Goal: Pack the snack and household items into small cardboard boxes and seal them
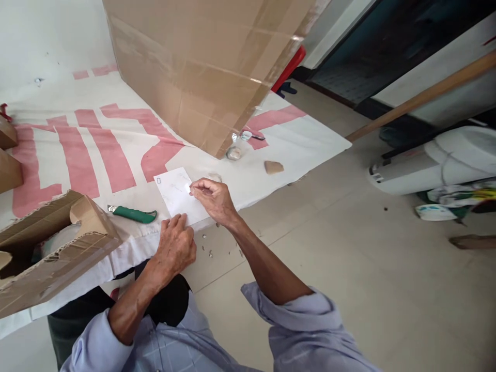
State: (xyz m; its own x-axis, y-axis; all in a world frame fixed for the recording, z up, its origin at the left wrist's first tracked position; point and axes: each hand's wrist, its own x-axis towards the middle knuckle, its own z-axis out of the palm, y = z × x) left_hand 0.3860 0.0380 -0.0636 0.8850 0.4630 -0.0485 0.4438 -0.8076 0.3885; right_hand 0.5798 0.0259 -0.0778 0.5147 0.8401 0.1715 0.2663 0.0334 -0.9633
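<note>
touching paper (176, 194) slanted lengthwise up-left, left hand (176, 245) lies open; right hand (215, 200) pinches a white scrap (188, 189).

The tabletop (256, 183) carries a white cloth with red markings (75, 160) and extends from the left edge to a corner right of center. A large cardboard box (194, 67) stands at upper center. A small round item (234, 153) lies beside its lower corner; a brown piece (273, 167) lies to the right. A white sheet of paper (170, 192) lies at center, near the front edge. Left of it lies a green cutter (135, 214). An open cardboard box (77, 253) occupies the lower left.
</note>
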